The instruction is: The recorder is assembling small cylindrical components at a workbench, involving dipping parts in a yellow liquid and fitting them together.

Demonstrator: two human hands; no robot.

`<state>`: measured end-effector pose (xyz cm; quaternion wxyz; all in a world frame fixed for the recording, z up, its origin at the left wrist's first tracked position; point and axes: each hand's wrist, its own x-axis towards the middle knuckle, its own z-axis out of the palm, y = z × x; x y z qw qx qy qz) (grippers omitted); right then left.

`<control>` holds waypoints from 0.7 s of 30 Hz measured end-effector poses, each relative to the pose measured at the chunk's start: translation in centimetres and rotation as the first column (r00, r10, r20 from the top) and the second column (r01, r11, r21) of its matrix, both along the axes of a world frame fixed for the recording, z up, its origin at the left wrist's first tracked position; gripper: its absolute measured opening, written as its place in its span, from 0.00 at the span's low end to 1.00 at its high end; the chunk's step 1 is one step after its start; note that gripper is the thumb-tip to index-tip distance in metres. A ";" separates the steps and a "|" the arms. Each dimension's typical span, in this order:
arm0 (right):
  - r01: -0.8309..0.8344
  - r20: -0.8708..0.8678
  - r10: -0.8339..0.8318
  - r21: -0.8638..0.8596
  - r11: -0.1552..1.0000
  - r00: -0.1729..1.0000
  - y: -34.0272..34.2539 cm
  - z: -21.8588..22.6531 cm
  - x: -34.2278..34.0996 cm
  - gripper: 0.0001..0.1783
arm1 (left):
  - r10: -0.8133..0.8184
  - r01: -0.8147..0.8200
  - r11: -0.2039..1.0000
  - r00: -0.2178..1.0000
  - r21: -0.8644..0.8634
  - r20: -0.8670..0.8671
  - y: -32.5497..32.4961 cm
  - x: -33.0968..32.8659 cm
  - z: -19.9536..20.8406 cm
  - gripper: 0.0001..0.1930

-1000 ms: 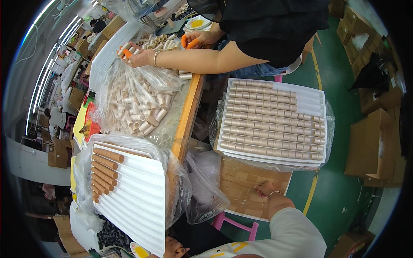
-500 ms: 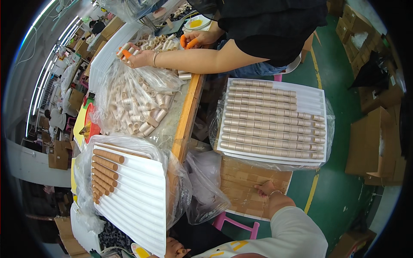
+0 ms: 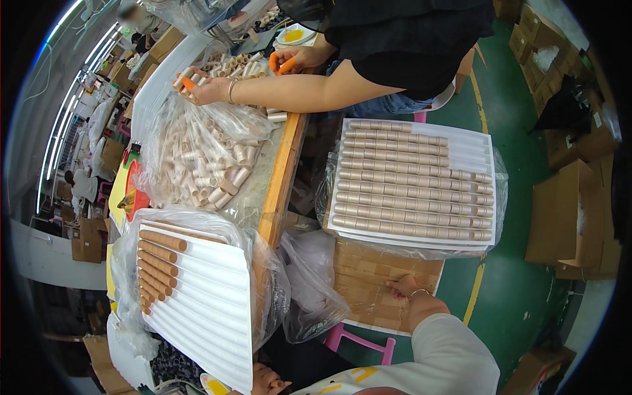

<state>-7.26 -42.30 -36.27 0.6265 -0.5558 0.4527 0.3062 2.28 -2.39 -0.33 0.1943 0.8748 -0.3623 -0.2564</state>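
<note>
White tray [image 3: 212, 309] is lying part-filled, just ahead of left fingers [image 3: 268, 380].
Brown tubes [image 3: 162, 239] are occupying far-left ends; most grooves showing bare. Left grip: can't tell. Right fingers [image 3: 397, 287] are resting on cardboard [image 3: 365, 276], loosely bent, apparently empty.

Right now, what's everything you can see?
table: one, grey, left of middle
trays: at least two, white, left and right
darker tubes: many, brown, left tray
paler tubes: many, beige, right tray and table
plastic bags: several, clear, around trays
basket: one, red, table's left side
cardboard sheet: one, brown, bottom middle
boxes: several, brown, right side
stool: one, pink, bottom
floor: one, green, right
co-worker: one, black top, upper middle
right hand: one, bare, on cardboard
left hand: one, bare, bottom edge
</note>
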 end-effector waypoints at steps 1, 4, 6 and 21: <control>0.020 0.000 -0.020 0.002 1.000 1.000 0.0 0.0 0.0 0.23 | 0.004 -0.004 1.000 1.000 -0.001 0.003 0.3 0.1 -0.1 0.15; 0.031 -0.005 -0.031 0.008 0.999 1.000 0.1 1.0 0.3 0.23 | -0.117 0.116 0.993 0.993 0.018 0.030 0.7 0.4 -0.1 0.17; 0.032 -0.020 -0.032 0.006 0.999 0.999 0.1 1.2 0.2 0.22 | -0.126 0.127 0.991 0.992 -0.047 0.028 -0.1 0.8 0.4 0.16; 0.038 -0.008 -0.038 0.003 0.999 0.999 0.2 0.7 0.3 0.23 | -0.073 0.074 0.997 0.997 -0.018 0.036 -1.4 0.6 1.5 0.15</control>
